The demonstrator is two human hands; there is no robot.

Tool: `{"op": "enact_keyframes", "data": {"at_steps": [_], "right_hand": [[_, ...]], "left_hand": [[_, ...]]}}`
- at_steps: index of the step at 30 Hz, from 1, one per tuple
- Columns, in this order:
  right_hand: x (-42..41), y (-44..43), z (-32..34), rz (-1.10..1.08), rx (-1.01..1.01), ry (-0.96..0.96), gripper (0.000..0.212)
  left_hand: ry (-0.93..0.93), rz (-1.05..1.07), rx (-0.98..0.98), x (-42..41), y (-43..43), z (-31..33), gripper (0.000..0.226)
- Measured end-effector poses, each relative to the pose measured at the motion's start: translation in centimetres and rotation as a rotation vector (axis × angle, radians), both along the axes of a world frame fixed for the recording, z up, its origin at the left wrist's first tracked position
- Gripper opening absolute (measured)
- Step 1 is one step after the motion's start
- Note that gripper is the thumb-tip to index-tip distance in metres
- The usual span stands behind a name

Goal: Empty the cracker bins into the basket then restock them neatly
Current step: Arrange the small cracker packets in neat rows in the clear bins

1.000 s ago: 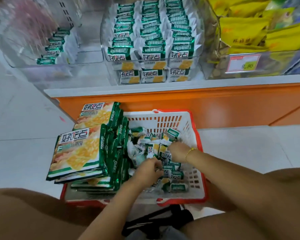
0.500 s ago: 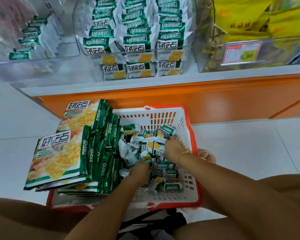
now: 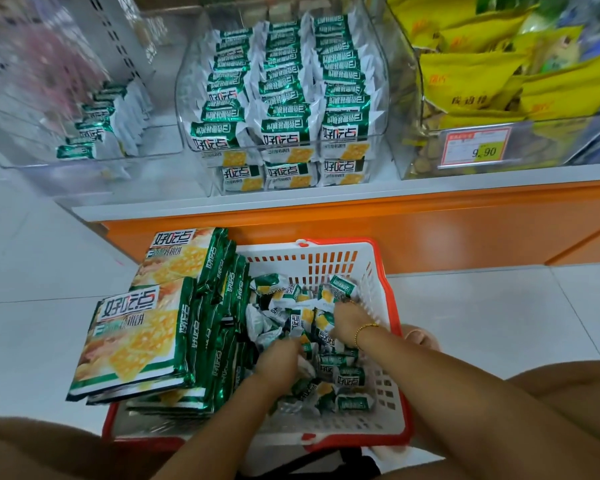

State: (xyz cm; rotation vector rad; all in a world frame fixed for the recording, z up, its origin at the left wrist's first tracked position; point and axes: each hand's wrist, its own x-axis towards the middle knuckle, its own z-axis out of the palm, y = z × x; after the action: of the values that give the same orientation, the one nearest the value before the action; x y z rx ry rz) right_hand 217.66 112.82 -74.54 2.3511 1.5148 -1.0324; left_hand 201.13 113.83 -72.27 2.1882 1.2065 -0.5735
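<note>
Left hand (image 3: 278, 357) and right hand (image 3: 343, 320), fingers curled round small green-and-white foil cracker packets (image 3: 350, 375) in red-rimmed white plastic basket (image 3: 326, 258): light, slippery, probably brittle, so best scooped loosely.

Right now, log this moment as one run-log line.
phase: restock | left hand: grips small cracker packs in basket | right hand: in same pile, grip unclear | middle bin: full | left bin: part-filled

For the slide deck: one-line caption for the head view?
Left hand and right hand dig among cracker packets in the basket.
</note>
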Motion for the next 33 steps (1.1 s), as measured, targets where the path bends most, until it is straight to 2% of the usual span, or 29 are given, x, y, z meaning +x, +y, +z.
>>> {"op": "enact_keyframes", "data": {"at_steps": [4, 6, 7, 8, 10, 12, 14, 18, 20, 21, 23, 25, 29, 33], "right_hand": [[-0.1, 0.5, 0.7, -0.023, 0.002, 0.061, 0.035], [0.0, 0.8, 1.3, 0.0, 0.0, 0.072, 0.026], [0.2, 0.9, 1.7, 0.003, -0.003, 0.061, 0.011], [0.3, 1.0, 1.9, -0.001, 0.002, 0.056, 0.006], [0.7, 1.2, 2.1, -0.022, 0.012, 0.052, 0.029], [1.2, 1.3, 2.8, 0.003, 0.002, 0.048, 0.027], [2.0, 1.6, 4.4, 0.033, 0.014, 0.08, 0.018], [5.0, 2.5, 10.5, 0.018, 0.129, 0.294, 0.036], [6.3, 2.5, 14.3, 0.027, 0.18, 0.369, 0.036], [6.7, 2.5, 16.0, 0.03, 0.21, 0.408, 0.033], [6.9, 2.4, 18.5, 0.008, 0.246, 0.521, 0.027], [6.5, 2.5, 19.5, -0.02, 0.24, 0.664, 0.031], [5.2, 2.6, 20.3, 0.04, 0.218, 0.768, 0.024], [4.6, 2.2, 22.6, 0.072, 0.218, 0.868, 0.022]], "left_hand": [[-0.261, 0.199, -0.04, -0.4, 0.2, 2.8, 0.03], [-0.375, 0.354, -0.118, -0.8, 0.2, 3.8, 0.025], [-0.439, 0.454, -0.197, -1.0, 0.2, 4.0, 0.021], [-0.512, 0.568, -0.306, -1.2, 0.1, 4.3, 0.016], [-0.638, 0.809, -0.533, -1.5, -0.1, 4.6, 0.015], [-0.707, 0.988, -0.683, -1.7, -0.2, 4.6, 0.022], [-0.757, 1.095, -0.733, -1.7, -0.2, 4.9, 0.03], [-0.722, 1.16, -0.589, -1.9, 0.2, 6.0, 0.049], [-0.703, 1.183, -0.551, -2.0, 0.3, 6.3, 0.059], [-0.72, 1.208, -0.57, -1.9, 0.4, 6.5, 0.057], [-0.801, 1.277, -0.647, -1.4, 0.2, 7.2, 0.039], [-0.926, 1.321, -0.75, -0.8, 0.0, 8.2, 0.025], [-1.069, 1.286, -0.817, -0.4, 0.2, 10.7, 0.026], [-1.077, 1.186, -0.879, -1.4, 0.8, 14.1, 0.027]]}}
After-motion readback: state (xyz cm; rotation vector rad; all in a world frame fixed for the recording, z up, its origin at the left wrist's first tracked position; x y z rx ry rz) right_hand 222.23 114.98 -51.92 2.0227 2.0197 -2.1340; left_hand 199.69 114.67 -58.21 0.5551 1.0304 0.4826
